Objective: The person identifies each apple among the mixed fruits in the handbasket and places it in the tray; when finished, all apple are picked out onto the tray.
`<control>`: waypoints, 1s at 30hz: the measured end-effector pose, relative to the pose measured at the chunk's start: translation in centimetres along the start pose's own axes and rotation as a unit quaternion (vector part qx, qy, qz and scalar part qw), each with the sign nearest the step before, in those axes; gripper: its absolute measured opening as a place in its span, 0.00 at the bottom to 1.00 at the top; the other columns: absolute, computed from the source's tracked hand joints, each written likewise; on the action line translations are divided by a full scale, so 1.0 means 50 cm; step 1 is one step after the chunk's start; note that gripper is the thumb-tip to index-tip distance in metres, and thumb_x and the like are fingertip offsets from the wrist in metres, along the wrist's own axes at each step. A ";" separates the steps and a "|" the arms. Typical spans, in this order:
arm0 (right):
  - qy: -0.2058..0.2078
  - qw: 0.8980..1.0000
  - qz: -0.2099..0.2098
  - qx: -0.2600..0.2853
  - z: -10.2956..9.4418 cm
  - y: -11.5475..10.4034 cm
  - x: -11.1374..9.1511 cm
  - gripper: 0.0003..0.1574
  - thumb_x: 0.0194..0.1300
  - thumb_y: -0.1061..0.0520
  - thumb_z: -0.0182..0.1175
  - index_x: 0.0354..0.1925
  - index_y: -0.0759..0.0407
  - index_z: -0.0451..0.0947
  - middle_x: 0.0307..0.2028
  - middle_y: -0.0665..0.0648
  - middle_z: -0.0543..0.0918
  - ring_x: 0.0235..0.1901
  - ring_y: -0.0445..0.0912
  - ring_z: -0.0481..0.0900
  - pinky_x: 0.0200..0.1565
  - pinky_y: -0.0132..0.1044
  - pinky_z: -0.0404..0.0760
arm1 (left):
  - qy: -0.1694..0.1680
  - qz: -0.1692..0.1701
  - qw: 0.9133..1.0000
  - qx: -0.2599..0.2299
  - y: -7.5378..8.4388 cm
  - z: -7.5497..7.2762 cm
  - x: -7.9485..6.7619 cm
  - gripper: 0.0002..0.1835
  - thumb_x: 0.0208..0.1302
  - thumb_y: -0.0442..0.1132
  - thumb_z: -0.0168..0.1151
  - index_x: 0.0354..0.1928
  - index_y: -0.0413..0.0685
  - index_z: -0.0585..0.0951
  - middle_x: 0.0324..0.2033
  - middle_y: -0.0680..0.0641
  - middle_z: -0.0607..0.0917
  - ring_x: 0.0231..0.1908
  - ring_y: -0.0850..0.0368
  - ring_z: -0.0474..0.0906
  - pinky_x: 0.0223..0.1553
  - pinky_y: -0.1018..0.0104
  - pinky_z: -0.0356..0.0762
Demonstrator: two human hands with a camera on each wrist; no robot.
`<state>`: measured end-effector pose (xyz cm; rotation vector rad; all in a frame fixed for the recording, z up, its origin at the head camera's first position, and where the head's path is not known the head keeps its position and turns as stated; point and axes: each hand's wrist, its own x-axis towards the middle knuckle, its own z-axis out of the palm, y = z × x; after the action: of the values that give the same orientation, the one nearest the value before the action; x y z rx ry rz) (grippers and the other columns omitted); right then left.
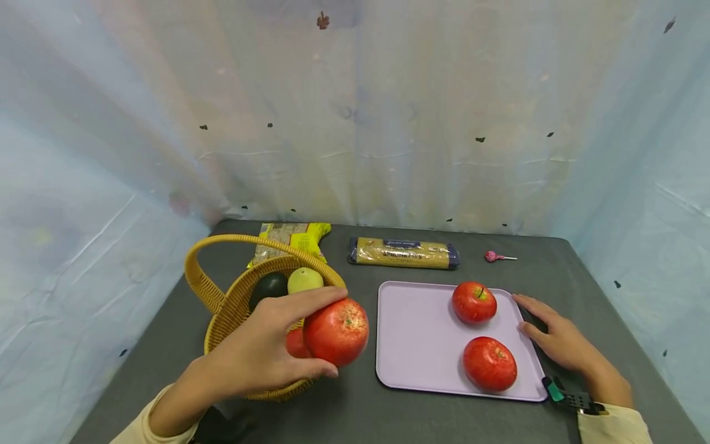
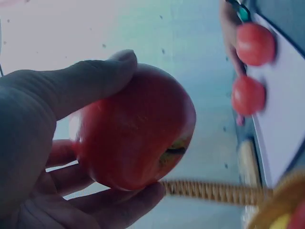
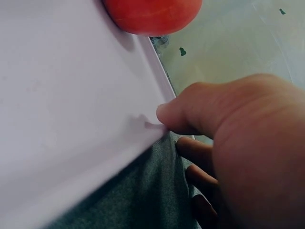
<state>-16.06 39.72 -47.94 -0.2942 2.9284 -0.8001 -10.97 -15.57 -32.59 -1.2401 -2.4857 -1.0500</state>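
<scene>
My left hand [image 1: 266, 345] grips a red apple [image 1: 339, 330] between thumb and fingers, over the right side of a yellow wicker basket [image 1: 233, 308]. In the left wrist view the apple's stem hollow [image 2: 174, 150] shows, with the thumb across its top. Inside the basket are a green apple [image 1: 305, 280], a dark green fruit [image 1: 269, 288] and another red apple [image 1: 296, 343], partly hidden by the hand. My right hand [image 1: 566, 342] rests at the right edge of a lilac tray [image 1: 416, 333], thumb touching the rim. Two red apples [image 1: 474, 303] sit on the tray.
Behind the basket lies a yellow and clear food packet [image 1: 294, 238]. A spaghetti pack [image 1: 403, 253] lies beyond the tray, with a pink lollipop [image 1: 491, 256] to its right. The dark grey table [image 1: 444, 422] meets a pale curtain [image 1: 410, 111] at the back.
</scene>
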 end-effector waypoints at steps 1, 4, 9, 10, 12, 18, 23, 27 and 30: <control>-0.001 1.000 0.001 0.000 0.001 0.001 0.000 0.43 0.80 0.50 0.63 0.84 0.59 0.61 0.78 0.77 0.67 0.73 0.80 0.65 0.63 0.86 0.66 | -0.005 0.003 1.000 -0.014 0.004 0.005 0.007 0.49 0.51 0.49 0.91 0.76 0.52 0.78 0.65 0.55 0.87 0.58 0.58 0.86 0.55 0.59 0.90; -0.001 1.000 0.001 -0.001 0.001 0.004 -0.001 0.43 0.80 0.50 0.63 0.84 0.59 0.61 0.78 0.77 0.67 0.73 0.80 0.65 0.64 0.85 0.66 | -0.016 0.014 0.999 -0.049 0.014 0.025 0.030 0.50 0.51 0.49 0.91 0.76 0.53 0.77 0.66 0.55 0.86 0.61 0.59 0.85 0.60 0.59 0.88; 0.008 1.000 -0.006 -0.005 -0.002 0.006 -0.002 0.43 0.80 0.51 0.64 0.83 0.60 0.62 0.77 0.77 0.68 0.73 0.80 0.65 0.63 0.86 0.66 | -0.025 0.033 0.995 -0.088 0.022 0.060 0.072 0.50 0.54 0.49 0.90 0.78 0.56 0.75 0.72 0.55 0.82 0.69 0.58 0.82 0.66 0.58 0.85; 0.009 1.000 -0.007 -0.005 -0.002 0.005 -0.001 0.43 0.80 0.51 0.64 0.83 0.60 0.63 0.77 0.77 0.68 0.73 0.80 0.65 0.63 0.86 0.66 | -0.025 0.039 0.995 -0.093 0.023 0.066 0.080 0.49 0.55 0.49 0.89 0.79 0.55 0.75 0.73 0.55 0.81 0.70 0.58 0.81 0.66 0.58 0.84; 0.009 1.000 -0.006 -0.005 -0.002 0.004 -0.001 0.43 0.80 0.50 0.64 0.84 0.59 0.62 0.78 0.77 0.67 0.73 0.80 0.65 0.63 0.86 0.66 | -0.027 0.041 0.993 -0.107 0.025 0.079 0.096 0.49 0.56 0.48 0.89 0.79 0.55 0.75 0.73 0.55 0.81 0.71 0.57 0.80 0.67 0.58 0.84; 0.005 1.000 0.002 -0.002 -0.001 0.001 -0.001 0.44 0.80 0.49 0.64 0.84 0.58 0.61 0.78 0.77 0.66 0.74 0.80 0.64 0.64 0.86 0.65 | -0.019 0.060 0.989 -0.137 0.031 0.113 0.146 0.48 0.55 0.46 0.89 0.78 0.52 0.76 0.71 0.54 0.83 0.72 0.59 0.79 0.68 0.62 0.82; 0.001 1.000 0.007 0.001 -0.001 -0.001 0.000 0.44 0.80 0.49 0.63 0.85 0.58 0.61 0.79 0.76 0.66 0.75 0.80 0.63 0.65 0.86 0.64 | 0.002 0.086 0.986 -0.146 0.037 0.138 0.188 0.47 0.56 0.43 0.89 0.77 0.47 0.76 0.71 0.50 0.83 0.70 0.59 0.81 0.66 0.67 0.82; 0.002 1.000 0.004 -0.004 0.000 0.001 0.000 0.43 0.80 0.50 0.63 0.84 0.59 0.62 0.78 0.77 0.66 0.74 0.81 0.64 0.63 0.87 0.65 | 0.015 0.073 0.983 -0.169 0.049 0.157 0.213 0.47 0.56 0.42 0.89 0.77 0.49 0.76 0.73 0.49 0.82 0.69 0.61 0.81 0.64 0.71 0.82; 0.006 1.000 0.001 -0.007 0.000 0.003 0.001 0.43 0.80 0.51 0.64 0.84 0.59 0.62 0.78 0.77 0.67 0.73 0.81 0.64 0.63 0.86 0.66 | 0.027 0.064 0.980 -0.186 0.056 0.174 0.227 0.47 0.56 0.41 0.89 0.77 0.50 0.76 0.73 0.49 0.81 0.68 0.62 0.81 0.62 0.72 0.83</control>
<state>-16.13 39.82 -48.03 -0.2898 2.9469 -0.7850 -14.81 -1.54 -32.62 -1.4234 -2.1986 -1.5384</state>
